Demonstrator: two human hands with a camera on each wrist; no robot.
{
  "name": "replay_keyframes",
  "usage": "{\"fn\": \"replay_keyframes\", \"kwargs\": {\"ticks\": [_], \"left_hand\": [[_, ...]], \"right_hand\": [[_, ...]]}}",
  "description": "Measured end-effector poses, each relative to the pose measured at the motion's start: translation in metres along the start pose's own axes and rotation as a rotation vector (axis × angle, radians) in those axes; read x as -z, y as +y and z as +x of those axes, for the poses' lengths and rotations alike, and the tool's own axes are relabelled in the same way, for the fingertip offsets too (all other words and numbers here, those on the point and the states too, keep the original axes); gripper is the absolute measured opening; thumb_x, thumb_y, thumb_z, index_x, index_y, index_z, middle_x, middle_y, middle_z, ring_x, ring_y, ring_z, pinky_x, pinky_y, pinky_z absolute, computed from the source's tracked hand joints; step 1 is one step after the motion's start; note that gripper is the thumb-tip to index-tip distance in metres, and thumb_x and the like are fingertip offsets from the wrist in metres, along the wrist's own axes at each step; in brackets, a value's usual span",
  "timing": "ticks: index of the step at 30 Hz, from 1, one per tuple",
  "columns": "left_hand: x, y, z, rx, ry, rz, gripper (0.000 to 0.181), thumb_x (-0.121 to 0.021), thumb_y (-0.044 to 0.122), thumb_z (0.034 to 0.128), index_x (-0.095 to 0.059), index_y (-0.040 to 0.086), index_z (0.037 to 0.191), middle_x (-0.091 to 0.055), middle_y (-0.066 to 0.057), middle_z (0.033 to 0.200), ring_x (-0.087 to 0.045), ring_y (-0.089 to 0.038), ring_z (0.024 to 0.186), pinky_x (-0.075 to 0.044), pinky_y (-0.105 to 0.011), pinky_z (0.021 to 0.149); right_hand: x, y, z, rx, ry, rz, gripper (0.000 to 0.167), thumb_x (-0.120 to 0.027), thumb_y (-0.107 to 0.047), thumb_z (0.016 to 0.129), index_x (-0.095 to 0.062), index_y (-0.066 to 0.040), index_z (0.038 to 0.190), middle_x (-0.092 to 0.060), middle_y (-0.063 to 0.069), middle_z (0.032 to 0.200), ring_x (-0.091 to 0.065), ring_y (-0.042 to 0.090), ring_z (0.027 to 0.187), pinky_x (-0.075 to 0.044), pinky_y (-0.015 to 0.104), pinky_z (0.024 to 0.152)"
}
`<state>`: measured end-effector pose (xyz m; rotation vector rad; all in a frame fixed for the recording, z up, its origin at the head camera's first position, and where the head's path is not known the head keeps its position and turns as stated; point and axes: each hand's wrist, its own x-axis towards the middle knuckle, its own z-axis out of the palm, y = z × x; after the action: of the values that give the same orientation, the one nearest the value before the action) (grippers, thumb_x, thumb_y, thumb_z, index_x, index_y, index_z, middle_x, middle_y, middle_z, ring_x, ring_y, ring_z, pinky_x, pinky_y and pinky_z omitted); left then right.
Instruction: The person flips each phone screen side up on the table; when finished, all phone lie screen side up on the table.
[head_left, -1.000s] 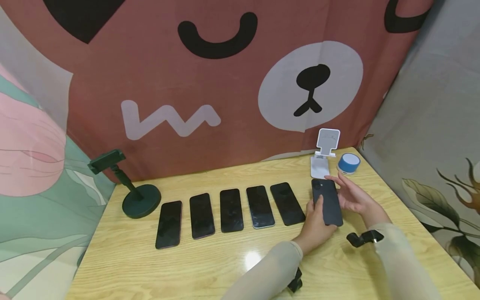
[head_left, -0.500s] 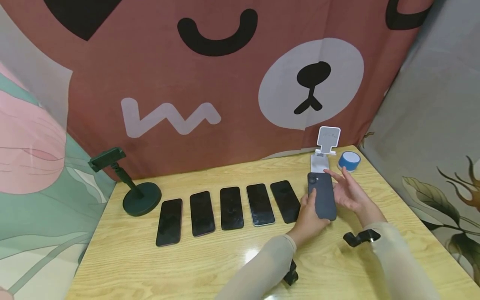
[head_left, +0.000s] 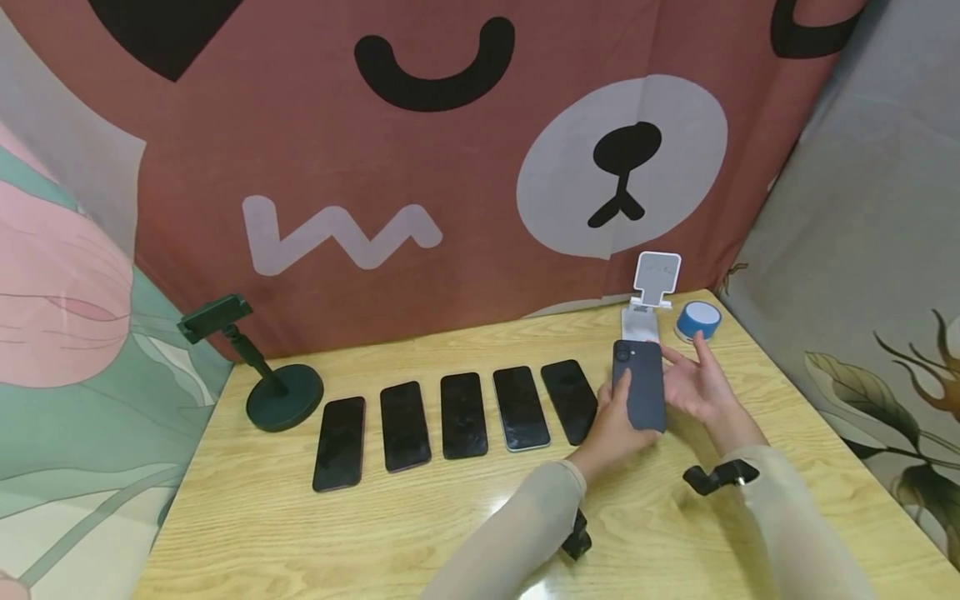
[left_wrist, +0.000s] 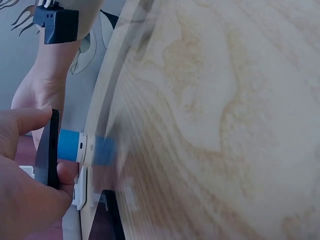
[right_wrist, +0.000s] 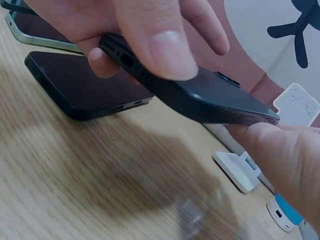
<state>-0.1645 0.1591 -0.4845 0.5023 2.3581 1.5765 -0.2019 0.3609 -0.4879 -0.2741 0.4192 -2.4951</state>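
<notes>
My left hand [head_left: 617, 429] grips a dark smartphone [head_left: 645, 387] by its lower part, thumb on the back and fingers underneath. The phone's back and camera face up in the head view, and the right wrist view shows it held above the table, with its charging-port end [right_wrist: 127, 60] towards that camera. My right hand [head_left: 701, 390] is at the phone's right side, fingers extended and apart; in the right wrist view one of its digits [right_wrist: 265, 132] touches the phone's far edge. A white folding phone stand [head_left: 657, 279] stands just behind the phone.
Several dark phones lie screen up in a row, from the leftmost phone [head_left: 338, 443] to the rightmost phone [head_left: 570, 400], beside my left hand. A blue and white round speaker [head_left: 697, 320] is near the back right corner. A dark green phone holder [head_left: 285, 397] stands back left.
Both hands have moved slightly left and away from me with the phone, which now overlaps the front of the white stand's base in the head view. My right fingers have spread a little.
</notes>
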Motion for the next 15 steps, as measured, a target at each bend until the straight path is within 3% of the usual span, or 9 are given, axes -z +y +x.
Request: {"fn": "replay_keyframes", "kwargs": {"ticks": [5,12,15], "left_hand": [[0.007,0.001,0.001,0.031,-0.016,-0.036,0.099,-0.082,0.021,0.0737,-0.021,0.026,0.152,-0.024,-0.007,0.149,-0.038,-0.018,0.127,-0.035,-0.026,0.101],[0.015,0.0,0.0,0.058,-0.037,-0.062,0.096,-0.079,0.033,0.0766,-0.02,0.026,0.152,-0.021,-0.005,0.151,-0.035,-0.019,0.13,-0.035,-0.03,0.103],[0.018,0.0,-0.001,0.049,-0.048,-0.048,0.095,-0.076,0.039,0.0777,-0.019,0.025,0.152,-0.019,-0.008,0.153,-0.033,-0.022,0.133,-0.035,-0.032,0.103]], "right_hand": [[0.003,0.003,0.003,-0.017,-0.059,0.063,0.103,-0.02,-0.075,0.086,-0.04,0.014,0.133,-0.039,0.03,0.14,-0.033,0.04,0.133,-0.016,0.048,0.113],[0.002,0.013,0.009,0.009,-0.075,0.112,0.103,-0.028,-0.076,0.085,-0.04,0.015,0.134,-0.039,0.029,0.141,-0.033,0.04,0.134,-0.019,0.047,0.112],[0.002,0.019,0.013,0.025,-0.122,0.149,0.099,-0.034,-0.073,0.086,-0.04,0.013,0.136,-0.038,0.028,0.142,-0.032,0.039,0.134,-0.019,0.047,0.112]]}}
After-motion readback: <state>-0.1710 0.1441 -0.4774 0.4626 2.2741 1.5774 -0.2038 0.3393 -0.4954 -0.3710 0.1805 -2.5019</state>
